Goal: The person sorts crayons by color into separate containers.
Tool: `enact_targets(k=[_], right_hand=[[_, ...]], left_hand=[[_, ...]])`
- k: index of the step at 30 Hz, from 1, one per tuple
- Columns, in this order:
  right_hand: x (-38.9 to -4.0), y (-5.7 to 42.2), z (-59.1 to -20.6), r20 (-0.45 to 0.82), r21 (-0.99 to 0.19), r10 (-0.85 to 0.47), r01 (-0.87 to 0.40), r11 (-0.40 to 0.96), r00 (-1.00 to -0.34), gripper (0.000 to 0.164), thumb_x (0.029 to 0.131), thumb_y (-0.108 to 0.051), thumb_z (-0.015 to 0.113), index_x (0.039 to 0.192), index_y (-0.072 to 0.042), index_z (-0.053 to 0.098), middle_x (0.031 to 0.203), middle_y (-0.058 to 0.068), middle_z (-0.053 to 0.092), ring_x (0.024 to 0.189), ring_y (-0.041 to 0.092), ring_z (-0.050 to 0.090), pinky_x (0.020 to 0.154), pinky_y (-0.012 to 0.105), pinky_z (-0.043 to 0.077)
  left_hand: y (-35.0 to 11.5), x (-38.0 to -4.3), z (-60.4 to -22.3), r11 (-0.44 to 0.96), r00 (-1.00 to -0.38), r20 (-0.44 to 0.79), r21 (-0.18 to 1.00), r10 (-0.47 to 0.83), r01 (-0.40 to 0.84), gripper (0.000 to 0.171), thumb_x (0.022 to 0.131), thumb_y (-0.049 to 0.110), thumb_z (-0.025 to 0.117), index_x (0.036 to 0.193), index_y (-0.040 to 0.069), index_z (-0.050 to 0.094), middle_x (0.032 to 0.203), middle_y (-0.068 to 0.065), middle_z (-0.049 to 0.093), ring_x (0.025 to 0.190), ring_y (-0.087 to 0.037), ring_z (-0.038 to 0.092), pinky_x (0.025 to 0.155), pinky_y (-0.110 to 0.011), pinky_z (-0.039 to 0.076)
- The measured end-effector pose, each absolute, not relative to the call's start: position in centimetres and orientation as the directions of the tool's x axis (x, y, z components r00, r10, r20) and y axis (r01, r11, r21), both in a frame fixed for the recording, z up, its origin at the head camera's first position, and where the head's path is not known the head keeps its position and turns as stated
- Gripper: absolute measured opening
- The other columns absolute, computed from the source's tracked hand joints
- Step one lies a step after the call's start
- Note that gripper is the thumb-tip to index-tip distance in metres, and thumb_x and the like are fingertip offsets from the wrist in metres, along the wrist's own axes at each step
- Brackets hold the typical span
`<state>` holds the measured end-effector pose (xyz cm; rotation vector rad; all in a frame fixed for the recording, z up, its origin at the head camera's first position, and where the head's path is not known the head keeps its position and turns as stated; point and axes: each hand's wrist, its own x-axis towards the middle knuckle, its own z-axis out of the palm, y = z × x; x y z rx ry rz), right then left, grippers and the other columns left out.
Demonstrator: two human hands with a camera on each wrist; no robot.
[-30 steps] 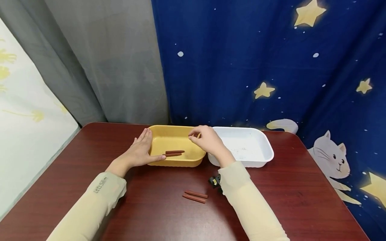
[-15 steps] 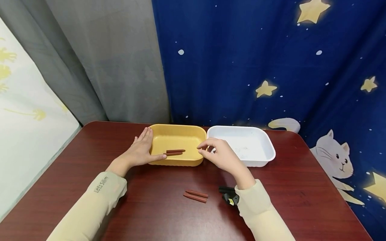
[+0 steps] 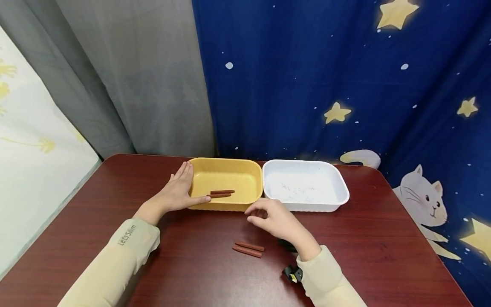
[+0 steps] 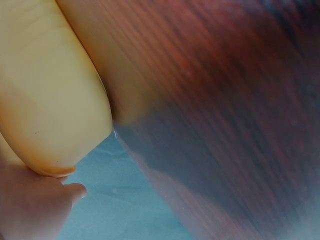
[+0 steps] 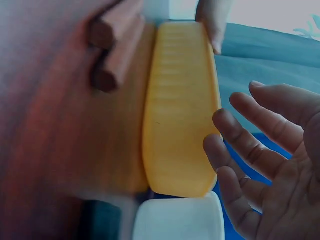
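My left hand (image 3: 174, 189) rests against the left end of a yellow plastic tray (image 3: 245, 175), fingers straight along its side and thumb over the front rim. Two brown crayon-like sticks (image 3: 222, 192) lie inside that tray near the thumb. Loosely bent and holding nothing, my right hand (image 3: 276, 219) hovers in front of the tray's right corner. In the right wrist view its fingers (image 5: 250, 155) are spread and bare. Two more reddish-brown sticks (image 3: 248, 249), pointed at one end, lie side by side on the table, nearer than the right hand.
A white plastic tray (image 3: 341, 187) with small specks inside stands right beside the yellow one. Both are on a dark red-brown wooden table (image 3: 192, 264). A grey curtain (image 3: 153, 85) and a blue starry curtain (image 3: 276, 85) hang behind it.
My right hand has moved from over the yellow tray's right end toward me, now in front of the trays. The left hand and the sticks stay in place.
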<state>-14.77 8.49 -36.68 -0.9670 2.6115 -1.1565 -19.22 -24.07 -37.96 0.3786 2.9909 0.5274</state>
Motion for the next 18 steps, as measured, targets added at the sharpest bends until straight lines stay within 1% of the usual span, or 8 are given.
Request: enact_targets(k=[5, 9, 14, 18], right_hand=[[-14.3, 8.3, -37.5, 0.086, -0.669, -0.628, -0.512, 0.538, -0.773, 0.014, 0.091, -0.017, 0.071, 0.103, -0.011, 0.076, 0.088, -0.005, 0.068, 0.073, 0.005, 0.054, 0.069, 0.021, 0.047], [-14.2, 8.2, -38.0, 0.028, -0.661, -0.665, -0.513, 0.548, -0.746, 0.011, 0.091, -0.016, 0.071, 0.1, -0.012, 0.076, 0.087, -0.006, 0.069, 0.069, 0.006, 0.054, 0.067, 0.021, 0.047], [-14.1, 7.9, -38.4, -0.008, -0.619, -0.705, -0.55, 0.561, -0.71, 0.007, 0.089, -0.014, 0.071, 0.093, -0.016, 0.076, 0.09, -0.007, 0.07, 0.069, 0.001, 0.053, 0.069, 0.02, 0.047], [-14.2, 7.4, -38.4, -0.022, -0.584, -0.715, -0.572, 0.576, -0.698, 0.004, 0.088, -0.017, 0.073, 0.091, -0.016, 0.076, 0.084, -0.009, 0.068, 0.07, -0.001, 0.054, 0.068, 0.02, 0.047]], left_hand=[[-24.1, -19.2, -38.0, 0.909, -0.966, -0.043, 0.352, 0.255, 0.224, 0.128, 0.081, 0.076, 0.06, 0.155, -0.01, -0.001, 0.165, -0.026, -0.004, 0.155, -0.039, -0.004, 0.117, -0.069, 0.012], [-24.0, -19.2, -38.0, 0.908, -0.966, -0.04, 0.352, 0.256, 0.226, 0.128, 0.081, 0.076, 0.06, 0.155, -0.01, -0.001, 0.165, -0.025, -0.004, 0.155, -0.039, -0.004, 0.117, -0.069, 0.012], [-24.0, -19.2, -37.9, 0.909, -0.966, -0.041, 0.349, 0.256, 0.226, 0.127, 0.082, 0.075, 0.06, 0.155, -0.01, 0.0, 0.165, -0.025, -0.004, 0.155, -0.039, -0.004, 0.117, -0.069, 0.012], [-24.1, -19.2, -38.0, 0.914, -0.966, -0.045, 0.339, 0.254, 0.224, 0.126, 0.082, 0.075, 0.06, 0.155, -0.01, 0.0, 0.165, -0.025, -0.004, 0.155, -0.039, -0.004, 0.118, -0.068, 0.012]])
